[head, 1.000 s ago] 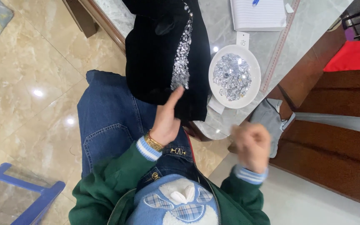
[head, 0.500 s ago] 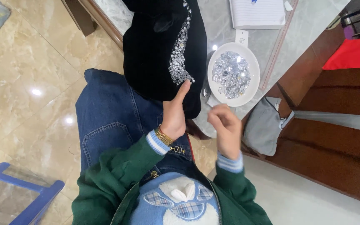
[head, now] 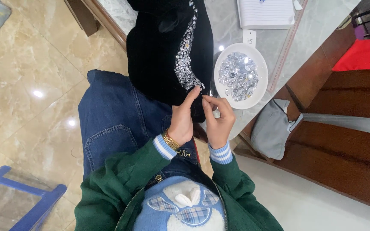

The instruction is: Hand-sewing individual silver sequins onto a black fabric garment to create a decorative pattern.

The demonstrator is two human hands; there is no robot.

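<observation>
A black velvet garment (head: 159,55) hangs from the table edge over my lap, with a curved band of silver rhinestones (head: 185,55) sewn down it. My left hand (head: 181,122) holds the garment's lower edge, its thumb up against the end of the rhinestone band. My right hand (head: 217,122) is beside it, fingertips pinched together at the same edge; whatever is between them is too small to make out. A white plate (head: 258,92) of loose silver rhinestones sits on the table just beyond my right hand.
A grey marble table (head: 228,21) carries a white notebook (head: 265,13) and a measuring ruler (head: 288,47). A grey bag (head: 273,128) hangs below the table's edge. Dark wooden furniture (head: 343,141) with a red cushion (head: 362,55) stands at the right. A blue stool (head: 18,201) is on the tiled floor.
My right hand has come from low at the right up to the garment's lower edge, beside my left hand. My left hand stayed on the fabric.
</observation>
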